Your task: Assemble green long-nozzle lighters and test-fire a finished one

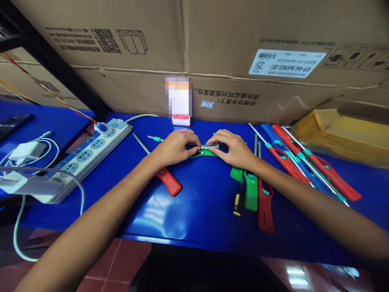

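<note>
Over the blue table, my left hand [182, 147] and my right hand [230, 148] meet at an opened green stick lighter [206, 153]. A clear tube-like fuel tank [210, 146] shows above its green shell. My right thumb and fingers pinch the tank's right end. My left fingertips are closed at the lighter's left part; their exact hold is partly hidden. A metal rod with a teal collar [155, 138] runs out behind my left hand. Beneath my left wrist lies a red stick lighter [170, 182]. Beside my right wrist are a green lighter [251, 192], a red lighter [265, 209] and a black-and-yellow screwdriver [239, 198].
Several red and blue stick lighters [331, 174] lie at the right, near an open cardboard box [343, 138]. A phone [179, 101] leans on the large carton [225, 36] behind. At the left are a power strip [91, 152], white chargers [27, 152] and cables.
</note>
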`<state>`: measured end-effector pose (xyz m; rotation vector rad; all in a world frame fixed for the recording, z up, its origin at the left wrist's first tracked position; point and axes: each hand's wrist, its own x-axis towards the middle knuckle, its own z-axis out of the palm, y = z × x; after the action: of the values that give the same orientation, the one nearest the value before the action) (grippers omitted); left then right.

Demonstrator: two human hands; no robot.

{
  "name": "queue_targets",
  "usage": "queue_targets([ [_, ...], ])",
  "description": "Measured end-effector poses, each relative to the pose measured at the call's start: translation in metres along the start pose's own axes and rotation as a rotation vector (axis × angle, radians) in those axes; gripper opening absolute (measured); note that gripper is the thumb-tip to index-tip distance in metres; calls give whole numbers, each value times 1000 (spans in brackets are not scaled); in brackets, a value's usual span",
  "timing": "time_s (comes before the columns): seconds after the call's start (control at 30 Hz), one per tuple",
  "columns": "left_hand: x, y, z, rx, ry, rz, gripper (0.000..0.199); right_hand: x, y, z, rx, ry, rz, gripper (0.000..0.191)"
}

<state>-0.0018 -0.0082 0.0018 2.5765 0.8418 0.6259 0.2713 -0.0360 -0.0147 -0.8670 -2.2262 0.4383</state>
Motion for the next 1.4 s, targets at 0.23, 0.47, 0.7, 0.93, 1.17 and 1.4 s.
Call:
queue_targets([
  [0.23, 1, -1, 1, -7, -11, 6, 14, 1, -3, -2, 18, 3, 7, 6],
  [0.47, 0, -1, -4, -58, -34, 22, 15, 0, -4, -2, 12, -58, -19, 7],
  [0.7, -1, 2, -15, -93, -153, -8, 28, -1, 2, 2, -9, -88, -35, 7],
  [0.93, 0, 5, -16, -30, -179, -40, 31, 0, 2, 0, 9, -94, -62, 9],
  [1.17, -1, 4, -16, -12, -193, -30, 28, -1, 1, 0, -32, -108, -51, 10],
  [1.4, -1, 4, -15, 3, -193, -22, 27, -1, 4, 0, 4, -109, -29, 10],
])
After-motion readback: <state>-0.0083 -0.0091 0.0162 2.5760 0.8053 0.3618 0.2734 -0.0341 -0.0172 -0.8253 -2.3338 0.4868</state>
